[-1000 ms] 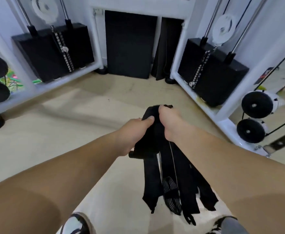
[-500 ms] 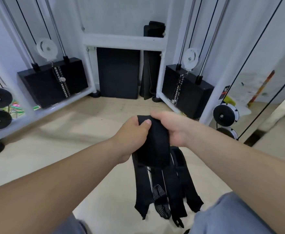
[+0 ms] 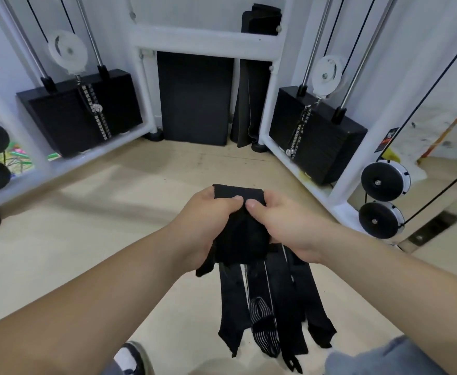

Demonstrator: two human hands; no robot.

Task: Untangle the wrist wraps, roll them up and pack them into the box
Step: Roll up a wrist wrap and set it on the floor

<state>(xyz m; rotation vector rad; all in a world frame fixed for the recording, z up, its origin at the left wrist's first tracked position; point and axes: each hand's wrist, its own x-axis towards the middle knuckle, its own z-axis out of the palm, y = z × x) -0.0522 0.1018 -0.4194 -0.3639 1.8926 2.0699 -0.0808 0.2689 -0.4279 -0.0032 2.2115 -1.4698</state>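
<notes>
A bundle of black wrist wraps [image 3: 239, 239] hangs in front of me at mid-height. My left hand [image 3: 205, 226] grips its upper left side, thumb on top. My right hand [image 3: 284, 226] grips the upper right side, and the two thumbs almost meet on the folded top edge. Several long black straps [image 3: 265, 307] dangle below, one with white stripes [image 3: 263, 326], their ends hanging above the floor. No box is in view.
White cable-machine frames with black weight stacks [image 3: 78, 115] [image 3: 316, 133] stand left and right. A black mat [image 3: 194, 96] leans against the back wall. Black pulley wheels [image 3: 381, 182] sit at the right. Beige floor [image 3: 86, 212] lies between them; my shoe [image 3: 130, 358] shows below.
The camera tilted up and drew nearer the machine. My hands turned the bundle so its folded top faces me, with both thumbs now on top; the straps still hang down.
</notes>
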